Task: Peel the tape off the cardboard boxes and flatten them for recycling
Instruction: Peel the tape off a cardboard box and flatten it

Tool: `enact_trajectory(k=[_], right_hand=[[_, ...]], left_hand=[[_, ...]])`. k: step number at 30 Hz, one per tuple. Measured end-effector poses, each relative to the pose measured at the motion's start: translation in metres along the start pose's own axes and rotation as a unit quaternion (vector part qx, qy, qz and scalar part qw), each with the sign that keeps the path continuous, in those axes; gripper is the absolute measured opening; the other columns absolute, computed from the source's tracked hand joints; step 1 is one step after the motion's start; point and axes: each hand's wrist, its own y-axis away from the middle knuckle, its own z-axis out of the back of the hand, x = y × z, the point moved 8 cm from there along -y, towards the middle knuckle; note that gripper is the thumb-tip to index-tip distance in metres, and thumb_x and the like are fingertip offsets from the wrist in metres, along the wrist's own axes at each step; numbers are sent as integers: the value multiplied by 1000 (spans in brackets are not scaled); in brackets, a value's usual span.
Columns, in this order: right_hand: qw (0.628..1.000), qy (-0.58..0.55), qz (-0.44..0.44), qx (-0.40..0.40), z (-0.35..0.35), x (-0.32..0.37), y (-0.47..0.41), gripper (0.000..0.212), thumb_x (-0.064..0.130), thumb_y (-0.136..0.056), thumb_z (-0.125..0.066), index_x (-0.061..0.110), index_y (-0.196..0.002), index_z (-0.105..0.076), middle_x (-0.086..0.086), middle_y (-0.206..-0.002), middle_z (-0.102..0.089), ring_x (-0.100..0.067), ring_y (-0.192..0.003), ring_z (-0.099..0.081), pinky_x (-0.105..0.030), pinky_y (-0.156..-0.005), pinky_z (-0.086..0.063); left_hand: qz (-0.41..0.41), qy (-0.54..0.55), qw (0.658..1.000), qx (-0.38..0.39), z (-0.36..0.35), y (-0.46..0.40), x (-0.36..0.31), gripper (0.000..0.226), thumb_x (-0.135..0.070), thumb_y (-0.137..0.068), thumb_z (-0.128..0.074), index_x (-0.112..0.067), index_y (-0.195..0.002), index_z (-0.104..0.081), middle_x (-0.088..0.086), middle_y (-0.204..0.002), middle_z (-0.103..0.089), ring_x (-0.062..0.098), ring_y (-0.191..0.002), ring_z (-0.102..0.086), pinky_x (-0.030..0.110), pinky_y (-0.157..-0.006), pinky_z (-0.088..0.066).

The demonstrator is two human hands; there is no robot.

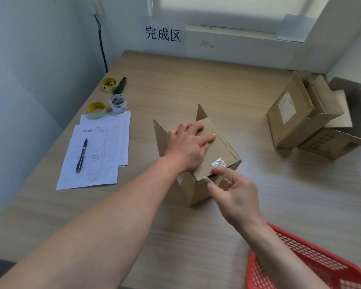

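Nearest me, one red basket (304,265) sits at the worktop's (196,236) near right corner. Beyond it my right hand (236,197) pinches a crinkled strip of clear tape (218,163) at the near edge of the small box (215,151), whose long axis runs away from me toward the far left. My left hand (188,147) presses flat on its top, fingers (206,138) straight. I count two more opened boxes (313,126) at far right, possibly nested. Left: three tape rolls (118,104), two sheets of paper (96,151), one pen (82,155).
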Motion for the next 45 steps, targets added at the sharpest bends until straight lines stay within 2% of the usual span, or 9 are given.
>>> enact_trajectory(k=[3,7,12,16,27,30,34,42,45], right_hand=[[999,24,20,6,-1,-1,6,20,10,-77,-77,24,-92,-80,27,-48,-51,0,-52,-52,-23,-57,-38],[996,42,65,32,-4,2,10,14,15,-84,-73,28,-79,-78,17,-69,-66,-5,-69,-62,-28,-63,-48],[994,5,88,65,-12,7,21,10,31,-77,-61,32,-68,-64,9,-76,-54,-13,-74,-56,-21,-59,-39],[995,-15,97,29,-15,17,24,26,51,-74,-62,28,-61,-62,9,-73,-56,-12,-73,-58,-21,-61,-41],[970,167,171,37,-36,7,30,36,58,-87,-51,30,-78,-72,16,-83,-65,-11,-67,-61,-31,-54,-47],[985,118,126,-2,-22,-1,18,33,52,-84,-62,26,-66,-69,12,-69,-62,-10,-62,-57,-31,-54,-44],[999,-18,23,-29,-15,-13,11,33,18,-73,-85,23,-54,-59,12,-53,-52,-8,-52,-48,-21,-52,-36],[985,-160,-63,13,-25,-15,12,32,-3,-71,-78,13,-55,-55,12,-48,-43,-8,-50,-37,-25,-53,-32],[950,-296,-100,22,-28,-16,13,34,-8,-68,-77,11,-65,-48,-3,-58,-47,-16,-56,-51,-32,-59,-43]], left_hand=[[-3,0,1000,-3,-1,0,-1,38,-45,-102,-42,-55,-138,-47,-15,-152,-33,18,-140,-20,42,-111,-17],[-3,-1,1000,-3,-1,0,0,38,-45,-102,-41,-55,-138,-47,-15,-152,-33,18,-140,-20,43,-112,-17],[-3,-1,1000,1,0,1,0,37,-45,-103,-40,-55,-139,-47,-15,-153,-32,18,-140,-19,44,-112,-16],[-1,-3,1000,0,0,3,0,38,-45,-103,-40,-54,-139,-47,-14,-153,-32,18,-140,-19,44,-112,-16],[-3,1,999,42,2,2,7,38,-44,-104,-40,-56,-139,-44,-14,-155,-29,19,-141,-15,43,-113,-12],[-8,-1,999,36,2,3,4,38,-44,-104,-40,-56,-140,-45,-15,-155,-29,19,-140,-16,42,-112,-12],[-12,-3,999,33,2,3,2,38,-43,-104,-40,-55,-140,-45,-14,-155,-29,19,-140,-16,42,-112,-13],[-12,3,1000,29,3,4,3,38,-43,-104,-40,-55,-140,-45,-14,-155,-29,18,-141,-16,43,-113,-12],[-12,8,999,28,2,4,3,38,-43,-104,-40,-55,-140,-45,-14,-155,-29,18,-140,-16,42,-113,-12]])
